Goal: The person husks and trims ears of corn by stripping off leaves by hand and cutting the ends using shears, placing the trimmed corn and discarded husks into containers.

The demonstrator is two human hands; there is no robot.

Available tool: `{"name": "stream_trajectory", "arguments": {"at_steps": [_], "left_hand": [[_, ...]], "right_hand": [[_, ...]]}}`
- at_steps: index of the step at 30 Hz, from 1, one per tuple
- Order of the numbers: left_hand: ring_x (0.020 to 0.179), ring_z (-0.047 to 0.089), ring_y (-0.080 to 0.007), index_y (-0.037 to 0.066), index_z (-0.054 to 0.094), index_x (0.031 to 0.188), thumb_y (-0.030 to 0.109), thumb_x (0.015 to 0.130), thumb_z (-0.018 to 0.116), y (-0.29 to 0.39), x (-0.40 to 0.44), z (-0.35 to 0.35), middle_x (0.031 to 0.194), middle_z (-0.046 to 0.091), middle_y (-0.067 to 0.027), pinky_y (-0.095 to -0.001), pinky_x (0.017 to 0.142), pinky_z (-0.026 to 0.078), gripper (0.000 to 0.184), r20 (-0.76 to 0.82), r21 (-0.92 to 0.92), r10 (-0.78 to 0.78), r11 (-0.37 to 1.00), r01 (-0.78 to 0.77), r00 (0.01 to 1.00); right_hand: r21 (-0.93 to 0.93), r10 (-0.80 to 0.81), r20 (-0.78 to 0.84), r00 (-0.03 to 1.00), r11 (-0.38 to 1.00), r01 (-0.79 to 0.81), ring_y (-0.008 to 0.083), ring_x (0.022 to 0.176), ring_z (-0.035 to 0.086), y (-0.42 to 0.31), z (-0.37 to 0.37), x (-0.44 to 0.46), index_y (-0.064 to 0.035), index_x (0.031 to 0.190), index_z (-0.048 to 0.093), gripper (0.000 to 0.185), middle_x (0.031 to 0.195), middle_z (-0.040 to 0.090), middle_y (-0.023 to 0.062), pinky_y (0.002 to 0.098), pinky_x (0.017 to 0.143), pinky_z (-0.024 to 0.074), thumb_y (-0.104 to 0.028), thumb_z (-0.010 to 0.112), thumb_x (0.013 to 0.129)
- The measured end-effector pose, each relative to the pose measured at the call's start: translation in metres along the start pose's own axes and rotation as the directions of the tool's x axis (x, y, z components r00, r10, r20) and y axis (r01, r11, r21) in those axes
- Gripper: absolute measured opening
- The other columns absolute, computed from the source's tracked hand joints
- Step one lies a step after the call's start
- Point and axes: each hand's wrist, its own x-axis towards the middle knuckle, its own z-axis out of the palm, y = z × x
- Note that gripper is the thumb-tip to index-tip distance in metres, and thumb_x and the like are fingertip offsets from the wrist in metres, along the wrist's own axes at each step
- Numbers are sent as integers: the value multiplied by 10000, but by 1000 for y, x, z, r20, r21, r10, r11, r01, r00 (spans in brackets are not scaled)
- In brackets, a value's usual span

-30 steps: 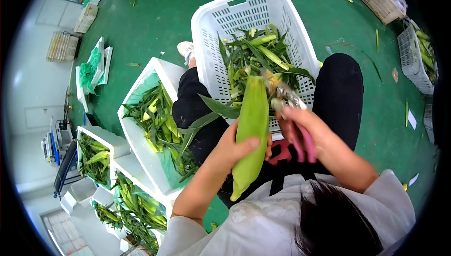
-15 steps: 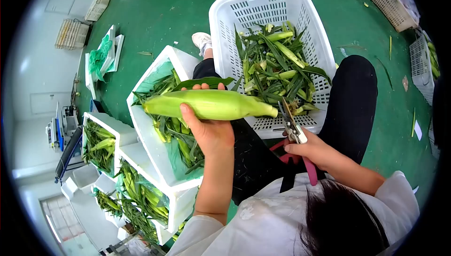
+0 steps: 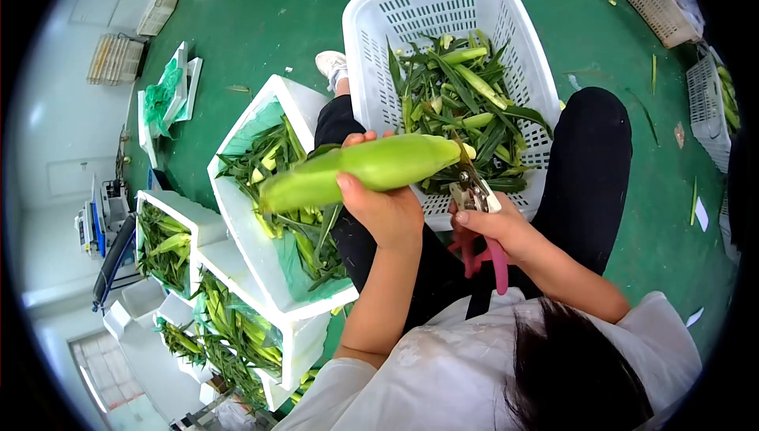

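An ear of corn (image 3: 364, 167) in its pale green husk lies across my left hand (image 3: 387, 209), whose fingers wrap around its middle. My right hand (image 3: 502, 229) grips pruning shears (image 3: 472, 192) with pink-red handles. The shears' blades are at the stem end of the corn, close around the stalk. Just beyond them stands a white plastic basket (image 3: 366, 43) holding cut husk leaves and stalk pieces (image 3: 474, 107). To the left, below the corn's tip, sits a white foam box (image 3: 245, 245) with a green liner and leafy corn in it.
More foam boxes (image 3: 207, 225) of corn stand at the left. My knees (image 3: 589, 162) flank the white basket. Crates (image 3: 652, 0) stand at the right edge, and scraps of leaf lie on the green floor (image 3: 300, 20).
The shears have closed in from beside the stalk to around it. My left hand has shifted right and the corn has tilted, stem end up. The leaf behind the corn no longer shows.
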Motion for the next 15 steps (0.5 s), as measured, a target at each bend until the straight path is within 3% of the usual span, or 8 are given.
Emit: {"name": "stream_trajectory", "arguments": {"at_steps": [2, 4, 5, 7, 9, 12, 13, 15], "left_hand": [[1107, 551, -261, 86, 435, 1256, 564, 946, 526, 10, 10, 1, 1150, 579, -85, -481, 1056, 419, 577, -130, -81, -240, 970, 231, 962], [1075, 570, -327, 73, 439, 1259, 574, 955, 492, 15, 18, 0, 1112, 593, -104, -498, 1038, 426, 588, -218, -89, -318, 948, 306, 923], [1073, 571, -341, 71, 439, 1262, 572, 953, 498, 15, 19, 0, 1112, 592, -108, -502, 1033, 428, 591, -248, -65, -331, 943, 325, 911], [1107, 566, -355, 42, 396, 1326, 578, 933, 545, 14, 15, -2, 1211, 529, -139, -486, 1011, 436, 681, -254, -11, -357, 930, 367, 899], [1098, 569, -351, 38, 395, 1325, 556, 932, 564, 15, 4, 4, 1199, 530, -141, -487, 994, 447, 671, -236, 36, -450, 882, 471, 861], [1062, 585, -308, 49, 422, 1305, 546, 944, 562, 5, -7, 3, 1152, 556, -126, -463, 950, 480, 630, -156, 132, -484, 853, 504, 861], [1036, 596, -302, 54, 448, 1280, 561, 945, 549, 0, -10, -2, 1124, 575, -124, -464, 942, 485, 616, -120, 179, -458, 863, 473, 881], [1050, 601, -269, 57, 473, 1280, 594, 950, 517, 4, -12, -9, 1146, 591, -114, -444, 953, 488, 632, -40, 222, -451, 866, 448, 891]], "right_hand": [[24, 22, -53, 998, 999, -21, 145, 592, 572, 8, -7, -7, -25, 940, 592, 244, 720, 584, 49, 292, 567, 490, -226, 707, 866], [-14, 89, -121, 989, 996, -91, 132, 587, 557, -4, -12, -23, -30, 926, 597, 226, 708, 581, 35, 297, 579, 498, -217, 709, 865], [-53, 27, -150, 988, 998, -35, 119, 646, 569, 3, -23, -23, -27, 954, 589, 229, 787, 616, 45, 285, 629, 505, -188, 717, 854], [-346, -308, -213, 927, 911, 223, 123, 715, 592, -1, -26, -21, -21, 1012, 580, 263, 856, 633, 47, 288, 680, 510, -158, 721, 839], [-661, -525, -117, 843, 675, 329, 177, 844, 632, -20, -21, -21, -15, 1135, 549, 427, 968, 652, 76, 319, 775, 511, -142, 755, 782], [-833, -531, 26, 847, 457, 312, 238, 862, 636, -37, -7, -6, -11, 1164, 545, 515, 956, 648, 118, 351, 807, 504, -164, 784, 734], [-845, -432, 7, 902, 480, 236, 268, 876, 634, -46, 0, -6, -2, 1148, 548, 547, 960, 644, 143, 360, 811, 497, -191, 799, 700], [-795, -373, 60, 926, 543, 270, 258, 857, 629, -46, -4, -1, 1, 1144, 549, 532, 954, 644, 145, 354, 798, 497, -186, 778, 700]]}}
